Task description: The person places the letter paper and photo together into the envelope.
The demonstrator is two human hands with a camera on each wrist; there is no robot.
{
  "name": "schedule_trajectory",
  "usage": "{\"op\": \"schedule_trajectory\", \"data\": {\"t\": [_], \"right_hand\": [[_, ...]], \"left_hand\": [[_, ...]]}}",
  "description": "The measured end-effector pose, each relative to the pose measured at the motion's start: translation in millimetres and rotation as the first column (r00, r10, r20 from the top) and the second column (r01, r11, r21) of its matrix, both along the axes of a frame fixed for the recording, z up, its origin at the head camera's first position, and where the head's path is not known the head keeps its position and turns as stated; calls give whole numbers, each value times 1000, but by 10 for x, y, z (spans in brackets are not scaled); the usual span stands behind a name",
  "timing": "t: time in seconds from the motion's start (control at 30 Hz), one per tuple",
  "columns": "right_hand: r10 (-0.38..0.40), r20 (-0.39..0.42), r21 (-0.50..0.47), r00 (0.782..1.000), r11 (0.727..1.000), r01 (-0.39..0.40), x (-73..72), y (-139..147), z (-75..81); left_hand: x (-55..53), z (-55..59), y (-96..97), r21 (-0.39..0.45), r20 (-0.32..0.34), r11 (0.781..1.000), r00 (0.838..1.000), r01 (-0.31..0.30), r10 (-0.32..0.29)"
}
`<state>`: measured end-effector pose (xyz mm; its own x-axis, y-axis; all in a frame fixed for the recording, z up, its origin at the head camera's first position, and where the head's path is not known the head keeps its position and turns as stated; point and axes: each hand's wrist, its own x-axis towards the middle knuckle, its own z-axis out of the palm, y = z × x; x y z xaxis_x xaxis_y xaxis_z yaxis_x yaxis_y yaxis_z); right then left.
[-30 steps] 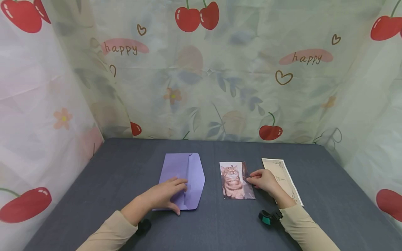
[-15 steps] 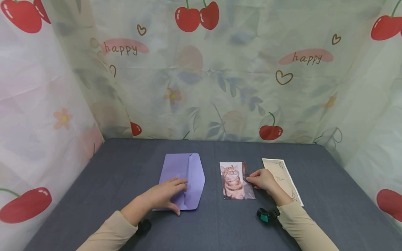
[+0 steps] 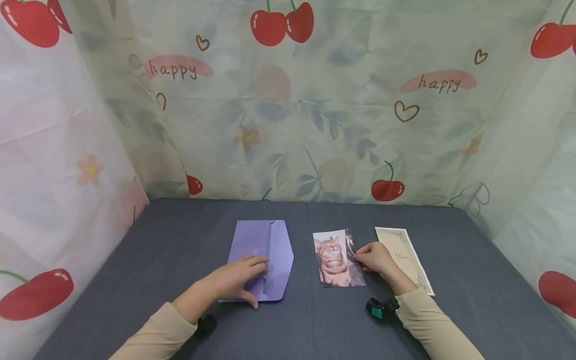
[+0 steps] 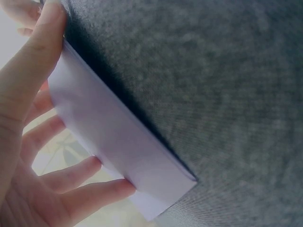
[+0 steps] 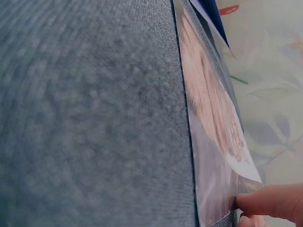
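A purple envelope [image 3: 252, 235] lies on the left half of the dark table, its flap side toward the right. My left hand [image 3: 236, 275] rests on its near part with the fingers spread; the left wrist view shows the fingertips touching the envelope [image 4: 109, 127]. To the right lies a cat photo card [image 3: 332, 260]. With thumb and finger, my right hand [image 3: 377, 260] pinches the card's right edge. That edge is bent slightly up off the cloth in the right wrist view, where the photo [image 5: 208, 90] appears at a steep slant.
Partly behind my right forearm is a cream card [image 3: 398, 240] with ornamental corners. A black strap device [image 3: 382, 307] is on the right wrist. The dark cloth-covered table [image 3: 306, 330] ends at a printed curtain [image 3: 297, 125] at the back and sides.
The cat photo's right edge has lifted a little and its far edge has tilted in my right hand's pinch. My left hand and the envelope have stayed put.
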<state>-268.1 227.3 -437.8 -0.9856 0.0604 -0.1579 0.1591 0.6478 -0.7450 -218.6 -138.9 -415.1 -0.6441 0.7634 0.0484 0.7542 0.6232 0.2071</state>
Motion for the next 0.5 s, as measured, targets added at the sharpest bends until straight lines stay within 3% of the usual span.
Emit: {"op": "schedule_trajectory", "data": {"t": [0.37, 0.5], "right_hand": [[4, -5, -31, 1000, 1000, -4, 19, 23, 37], [12, -18, -82, 1000, 997, -13, 38, 37, 76]], "left_hand": [[-5, -14, -5, -1, -4, 1000, 1000, 3, -3], [-6, -11, -6, 1, -7, 1000, 1000, 7, -7]]}}
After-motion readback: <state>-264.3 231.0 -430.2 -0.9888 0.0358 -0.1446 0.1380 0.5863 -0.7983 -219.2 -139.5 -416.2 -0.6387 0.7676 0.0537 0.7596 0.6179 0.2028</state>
